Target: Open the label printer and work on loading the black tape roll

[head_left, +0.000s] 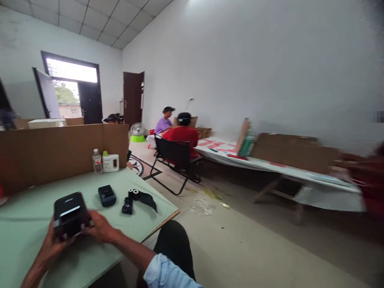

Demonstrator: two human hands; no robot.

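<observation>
Black, boxy, seemingly plastic device [71, 212], over flat pale-green tabletop [126, 182]; clasped from both sides by bare left hand [55, 242] and right hand [101, 227]. Probably stiff, fairly light, slightly slippery, breakable if dropped; best gripped along opposite side walls.

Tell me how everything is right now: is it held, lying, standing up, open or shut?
Big device: held between left hand and right hand
Small device: resting on the table
Strap: lying loose on the table
Bottle: upright
Jug: upright, green cap on
Fan: upright; can't tell if spinning
Left door leaf: open
Right door leaf: shut
Chair: sat in
Plastic scraps: scattered on the floor
</observation>
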